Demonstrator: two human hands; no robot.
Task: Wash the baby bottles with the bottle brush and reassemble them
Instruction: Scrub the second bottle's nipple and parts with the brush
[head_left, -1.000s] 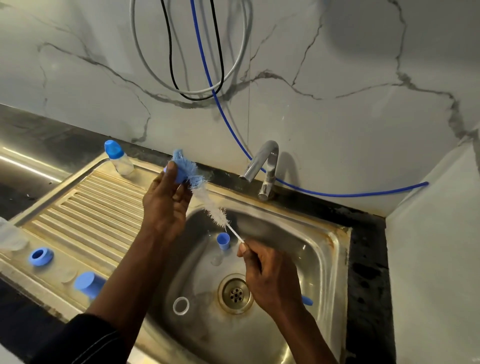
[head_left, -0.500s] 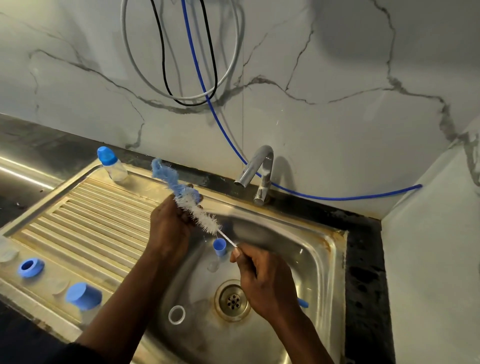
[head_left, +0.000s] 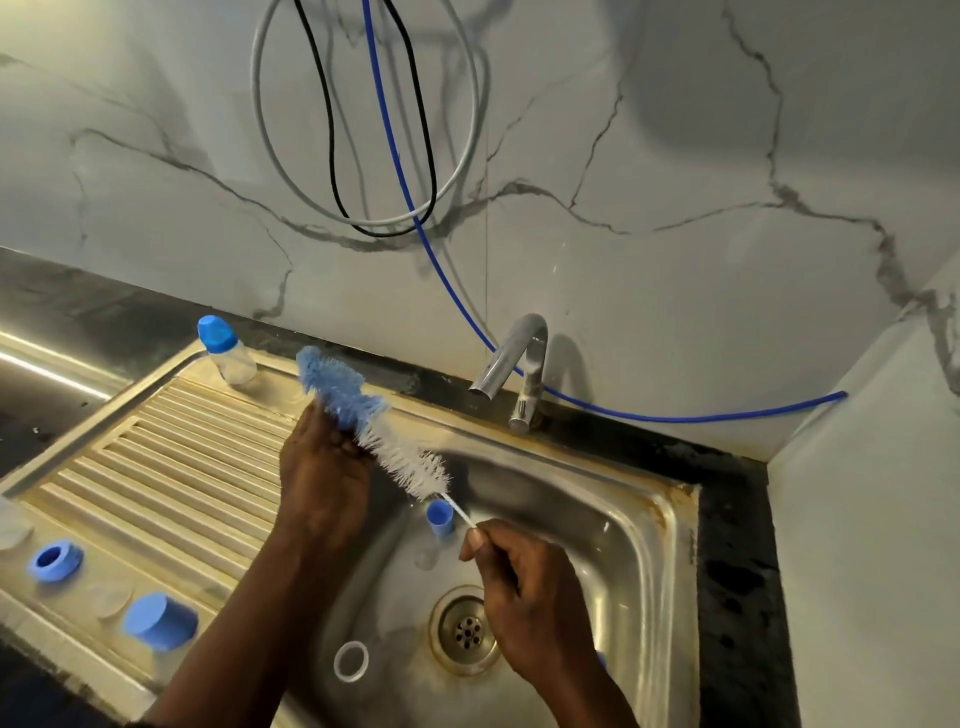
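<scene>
Your right hand (head_left: 524, 597) is over the basin of the steel sink (head_left: 649, 519), above the drain (head_left: 465, 631); its fingers (head_left: 475, 540) are curled and pinch the thin white stem of the bottle brush (head_left: 374, 431); the brush slants up and to the left from there, white bristles nearer you, blue bristles at the far tip. Your left hand (head_left: 324, 478) is at the basin's left edge with its back toward you, closed around the brush where white bristles meet blue; those fingers are mostly hidden, so you cannot tell whether anything else sits in that grip.

One baby bottle (head_left: 228, 353), clear with its blue cap on, stands upright at the far corner of the ribbed drainboard (head_left: 171, 467), well apart from both hands; a blue ring (head_left: 54, 561) and a blue cap (head_left: 161, 621) lie near the drainboard's front edge, apart from each other; a small blue piece (head_left: 440, 517) stands in the basin just below the brush stem; a white ring (head_left: 351, 661) lies flat on the basin floor left of the drain.

The tap (head_left: 511, 364) stands behind the basin on the dark counter (head_left: 737, 571); a blue hose (head_left: 415, 218) runs down the marble wall behind it.
</scene>
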